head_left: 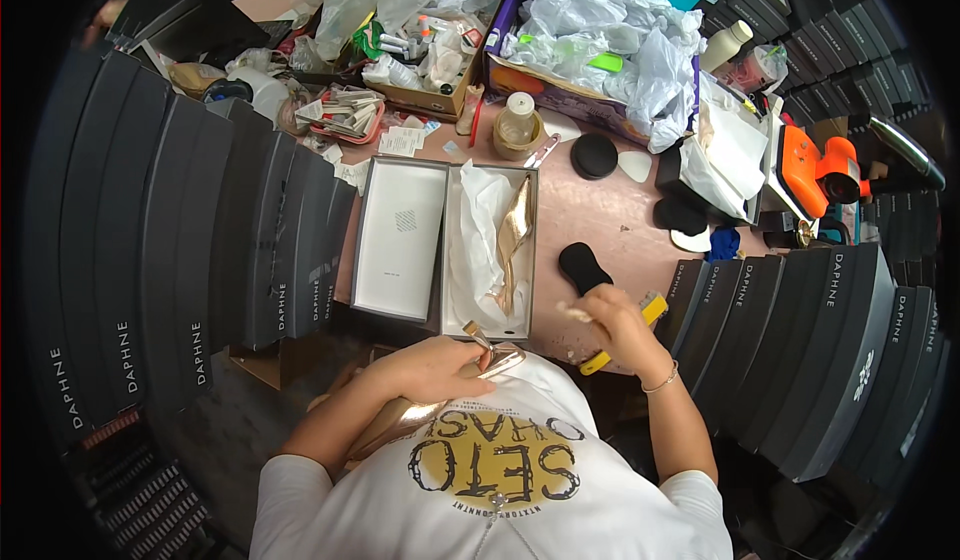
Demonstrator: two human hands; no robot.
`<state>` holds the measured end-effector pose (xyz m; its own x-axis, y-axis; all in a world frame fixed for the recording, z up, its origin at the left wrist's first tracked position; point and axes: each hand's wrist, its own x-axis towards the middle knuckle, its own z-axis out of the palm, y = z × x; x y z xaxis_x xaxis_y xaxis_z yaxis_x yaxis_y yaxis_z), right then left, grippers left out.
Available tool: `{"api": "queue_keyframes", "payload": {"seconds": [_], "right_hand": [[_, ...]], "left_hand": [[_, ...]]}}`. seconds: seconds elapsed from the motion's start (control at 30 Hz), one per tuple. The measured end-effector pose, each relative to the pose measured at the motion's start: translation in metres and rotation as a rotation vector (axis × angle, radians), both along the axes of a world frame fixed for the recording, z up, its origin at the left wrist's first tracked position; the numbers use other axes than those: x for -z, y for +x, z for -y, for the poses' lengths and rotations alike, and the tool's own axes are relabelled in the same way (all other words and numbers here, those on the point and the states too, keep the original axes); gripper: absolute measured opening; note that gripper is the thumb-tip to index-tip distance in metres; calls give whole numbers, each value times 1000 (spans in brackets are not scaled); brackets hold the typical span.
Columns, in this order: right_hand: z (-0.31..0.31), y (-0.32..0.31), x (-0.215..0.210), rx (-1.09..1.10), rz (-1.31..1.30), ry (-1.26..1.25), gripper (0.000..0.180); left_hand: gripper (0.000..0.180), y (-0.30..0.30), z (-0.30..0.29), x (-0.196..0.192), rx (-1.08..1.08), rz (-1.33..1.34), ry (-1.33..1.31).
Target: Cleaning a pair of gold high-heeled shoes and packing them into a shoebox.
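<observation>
Head view: left hand (432, 368) has its fingers clamped around a gold high-heel shoe (420, 410), held low against the chest, just below the open shoe box (488, 252). Right hand (620, 325) has fingers pinched on a small brush (578, 311), yellow handle (622, 338) poking out underneath. Shoe looks light, stiff and glossy, so probably slippery and scuffs easily; I'd hold the body, not the thin heel.

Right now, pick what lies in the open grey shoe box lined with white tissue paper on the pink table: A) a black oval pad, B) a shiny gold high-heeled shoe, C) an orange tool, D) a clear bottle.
B: a shiny gold high-heeled shoe lies on the white tissue paper inside the open grey shoe box.
</observation>
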<state>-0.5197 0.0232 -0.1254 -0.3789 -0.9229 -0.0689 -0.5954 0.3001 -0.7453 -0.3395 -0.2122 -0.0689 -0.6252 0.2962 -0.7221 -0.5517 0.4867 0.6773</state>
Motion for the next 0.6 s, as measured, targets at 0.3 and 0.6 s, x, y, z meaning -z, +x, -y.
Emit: {"api": "queue_keyframes", "payload": {"seconds": [0.3,0.6], "right_hand": [[40,16,-16,321,166,-208,15],[51,59,8,371,486,-236,20]], "left_hand": [[35,-10,72,58,-998,-236,558],[25,-7,54,84,-1417,-77,768]]}}
